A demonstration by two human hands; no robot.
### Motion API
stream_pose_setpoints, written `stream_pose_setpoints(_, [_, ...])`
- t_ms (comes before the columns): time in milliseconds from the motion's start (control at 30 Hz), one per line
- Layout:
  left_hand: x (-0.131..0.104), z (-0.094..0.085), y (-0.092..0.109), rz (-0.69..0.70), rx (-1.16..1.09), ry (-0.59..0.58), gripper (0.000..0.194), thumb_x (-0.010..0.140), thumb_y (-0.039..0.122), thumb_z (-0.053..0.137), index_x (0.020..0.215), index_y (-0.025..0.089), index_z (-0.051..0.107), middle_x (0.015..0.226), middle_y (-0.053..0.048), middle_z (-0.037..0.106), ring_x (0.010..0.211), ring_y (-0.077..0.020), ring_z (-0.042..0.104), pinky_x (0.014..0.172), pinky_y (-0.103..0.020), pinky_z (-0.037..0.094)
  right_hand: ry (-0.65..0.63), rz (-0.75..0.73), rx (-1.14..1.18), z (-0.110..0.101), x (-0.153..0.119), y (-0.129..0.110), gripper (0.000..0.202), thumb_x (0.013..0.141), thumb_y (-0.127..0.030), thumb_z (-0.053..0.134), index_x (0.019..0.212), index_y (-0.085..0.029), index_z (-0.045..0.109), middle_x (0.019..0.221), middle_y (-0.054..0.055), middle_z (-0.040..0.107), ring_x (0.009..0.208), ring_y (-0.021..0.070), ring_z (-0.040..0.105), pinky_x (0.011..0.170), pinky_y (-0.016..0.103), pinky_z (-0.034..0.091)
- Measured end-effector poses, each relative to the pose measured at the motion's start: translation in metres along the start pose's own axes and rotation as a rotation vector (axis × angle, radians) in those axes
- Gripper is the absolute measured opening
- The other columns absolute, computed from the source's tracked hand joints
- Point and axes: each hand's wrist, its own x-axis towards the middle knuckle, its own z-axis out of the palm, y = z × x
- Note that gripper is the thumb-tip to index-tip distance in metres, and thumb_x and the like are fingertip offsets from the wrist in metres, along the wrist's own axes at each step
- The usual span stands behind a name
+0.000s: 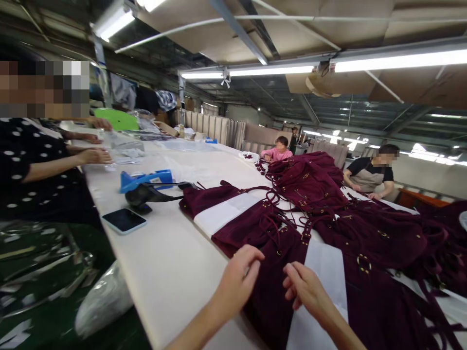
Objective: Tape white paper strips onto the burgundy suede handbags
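burgundy fabric, soft and creased, is spread before both hands: the near bag [270,257] is laid flat on the pale table [182,277], ahead of the fingers and partly beneath them. its drawstring end is turned away from the wearer and its plain body is set closer, so its long axis is judged to be pointed roughly forward, in line with the gap between the hands. the bag's left edge is overlapped by the left hand [242,270]; its right side, where a white sheet [332,265] is laid, is overlapped by the right hand [306,287]. the bag is flanked by the two, and neither can clearly be judged nearer. the left fingers are loosely bent, with a gap left beside the thumb; the right fingers are curled more, and are pointed toward the left hand. nothing is seen to be gripped in either, and whether the cloth is touched cannot be told.

left of the near bag, a phone [126,221] is laid on the table, with a black device [146,194] placed just beyond it. past the bag's far end, more burgundy bags [310,180] are heaped; farther right of it, a co-worker in an apron [368,172] is seen.
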Motion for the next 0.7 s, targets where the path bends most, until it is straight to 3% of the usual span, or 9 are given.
stream_pose_setpoints(33, [0.007,-0.006,-0.015,-0.107,-0.057,0.025,0.027,0.090,0.024,0.035,0.099,0.016,0.060,0.099,-0.006,0.064,0.095,-0.0175,0.057,0.089,-0.032,0.046,0.011,-0.014,-0.033,0.008,-0.003,-0.005,0.047,0.088,-0.056,0.043,0.117,-0.020,0.053,0.077,0.004,0.060,0.055,0.0176,0.059,0.039,0.026,0.041])
stream_pose_setpoints(100, [0.020,-0.006,-0.044,-0.260,-0.228,-0.078,0.029,0.084,0.024,0.040,0.100,0.014,0.063,0.094,-0.005,0.066,0.090,-0.0179,0.059,0.084,-0.032,0.048,0.039,-0.112,-0.136,0.024,-0.009,-0.014,0.056,0.088,-0.053,0.048,0.136,-0.025,0.042,0.080,0.004,0.062,0.067,0.0207,0.063,0.054,0.031,0.049])
stream_pose_setpoints(200, [0.033,0.010,-0.071,-0.377,-0.484,-0.208,0.036,0.073,0.024,0.051,0.104,0.012,0.066,0.095,-0.005,0.068,0.089,-0.0190,0.060,0.083,-0.031,0.046,0.120,-0.224,-0.337,0.045,-0.016,-0.026,0.050,0.089,-0.050,0.048,0.131,-0.024,0.052,0.097,0.010,0.064,0.095,0.0284,0.062,0.083,0.042,0.047])
stream_pose_setpoints(300, [0.039,0.024,-0.076,-0.422,-0.645,-0.231,0.038,0.066,0.024,0.060,0.101,0.012,0.069,0.093,-0.004,0.069,0.089,-0.0204,0.060,0.083,-0.030,0.045,0.231,-0.183,-0.414,0.058,-0.017,-0.038,0.041,0.092,-0.047,0.040,0.108,-0.019,0.065,0.099,0.013,0.061,0.098,0.0309,0.060,0.088,0.046,0.043])
stream_pose_setpoints(400, [0.041,0.032,-0.078,-0.465,-0.826,-0.285,0.038,0.061,0.017,0.065,0.098,0.014,0.069,0.087,-0.002,0.068,0.084,-0.0180,0.060,0.079,-0.027,0.044,0.355,-0.213,-0.402,0.066,-0.014,-0.047,0.028,0.091,-0.036,0.044,0.090,-0.018,0.065,0.092,0.011,0.059,0.091,0.0278,0.061,0.086,0.042,0.044])
stream_pose_setpoints(533, [0.044,0.046,-0.090,-0.416,-1.050,-0.331,0.038,0.055,0.009,0.070,0.093,0.016,0.064,0.083,0.000,0.064,0.075,-0.0128,0.058,0.069,-0.021,0.042,0.489,-0.359,-0.310,0.071,-0.013,-0.046,0.024,0.083,-0.015,0.043,0.098,-0.017,0.062,0.096,0.010,0.058,0.092,0.0236,0.059,0.084,0.036,0.045])
stream_pose_setpoints(600, [0.048,0.055,-0.094,-0.403,-1.116,-0.313,0.043,0.054,0.010,0.071,0.095,0.018,0.061,0.086,0.000,0.063,0.075,-0.0124,0.059,0.067,-0.021,0.043,0.521,-0.411,-0.233,0.072,-0.014,-0.039,0.027,0.083,-0.014,0.043,0.102,-0.017,0.060,0.097,0.009,0.058,0.093,0.0224,0.058,0.084,0.035,0.045])
stream_pose_setpoints(700, [0.052,0.066,-0.093,-0.393,-1.148,-0.295,0.053,0.053,0.014,0.069,0.105,0.021,0.058,0.098,-0.002,0.063,0.088,-0.0160,0.061,0.079,-0.025,0.046,0.529,-0.447,-0.148,0.071,-0.017,-0.029,0.022,0.085,-0.018,0.044,0.102,-0.019,0.059,0.098,0.007,0.059,0.092,0.0216,0.057,0.082,0.034,0.047])
